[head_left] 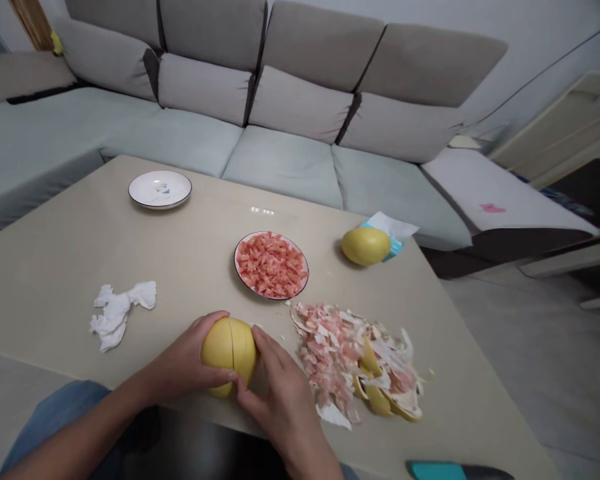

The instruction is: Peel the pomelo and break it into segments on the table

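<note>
A yellow pomelo with cut lines scored down its skin sits near the table's front edge. My left hand wraps round its left side. My right hand presses against its right side, fingertips at the skin near the bottom. Both hands are closed on the fruit. Beyond it stands a plate of pink pomelo flesh. To the right lies a pile of pink and yellow peel scraps.
A second whole pomelo rests by a tissue pack at the table's right edge. A small white plate stands at the back left, and a crumpled tissue lies on the left. A teal-handled tool lies at the front right. A grey sofa runs behind.
</note>
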Tool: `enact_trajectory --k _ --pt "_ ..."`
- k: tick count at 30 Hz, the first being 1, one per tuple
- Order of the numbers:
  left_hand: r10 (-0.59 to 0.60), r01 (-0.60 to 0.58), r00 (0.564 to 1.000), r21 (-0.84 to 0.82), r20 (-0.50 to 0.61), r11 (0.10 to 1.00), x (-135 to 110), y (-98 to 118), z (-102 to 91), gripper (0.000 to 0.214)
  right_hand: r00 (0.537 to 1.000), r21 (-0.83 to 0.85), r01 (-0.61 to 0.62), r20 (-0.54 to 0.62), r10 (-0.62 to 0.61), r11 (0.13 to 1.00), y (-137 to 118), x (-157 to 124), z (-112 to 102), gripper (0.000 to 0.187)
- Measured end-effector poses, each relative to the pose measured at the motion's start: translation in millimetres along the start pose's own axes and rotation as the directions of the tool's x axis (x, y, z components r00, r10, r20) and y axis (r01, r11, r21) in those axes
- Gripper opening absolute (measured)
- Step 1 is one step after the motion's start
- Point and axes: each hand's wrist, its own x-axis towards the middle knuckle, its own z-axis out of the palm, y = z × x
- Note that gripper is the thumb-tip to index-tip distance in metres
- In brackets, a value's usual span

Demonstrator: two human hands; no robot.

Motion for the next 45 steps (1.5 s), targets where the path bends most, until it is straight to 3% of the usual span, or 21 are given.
enact_trajectory --k 4,9,19,25,29,35,45 --pt "0.006 -0.007 1.000 0.034 0.014 0.999 -1.2 2.8 1.7 0.088 0.998 -0.158 0.062 -0.021 -0.066 0.986 -1.0 -6.9 10.3 0.077" --pt "0.021 -0.024 0.999 0.088 0.030 0.996 -0.4 1.0 4.9 0.086 0.999 -0.200 0.033 -0.026 -0.039 0.979 0.6 -9.2 20.3 0.075" --pt "0.013 -0.017 0.999 0.111 0.035 0.994 0.1 8.0 5.7 0.083 0.990 -0.369 0.142 0.035 -0.139 0.919 -4.1 -1.7 11.7 0.064" --pt "0.034 -0.044 0.994 0.099 0.103 0.994 0.6 11.3 -1.8 0.094 0.988 -0.310 0.142 -0.012 -0.153 0.940 -2.2 1.8 2.2 0.055" --pt "0.070 -0.088 0.987 0.120 0.142 0.989 0.3 12.1 -4.2 0.088 0.971 -0.256 0.189 -0.094 -0.219 0.948 -3.0 2.7 -5.5 0.035" --pt "0.146 -0.173 0.976 0.165 0.160 0.971 2.4 9.5 0.6 0.087 0.938 -0.397 0.220 -0.165 -0.305 0.891 -4.5 -3.5 1.0 0.023" --pt "0.136 -0.161 0.981 0.191 0.135 0.968 2.2 11.7 3.8 0.086 0.924 -0.450 0.189 -0.219 -0.312 0.873 -5.9 -3.9 9.4 0.016"
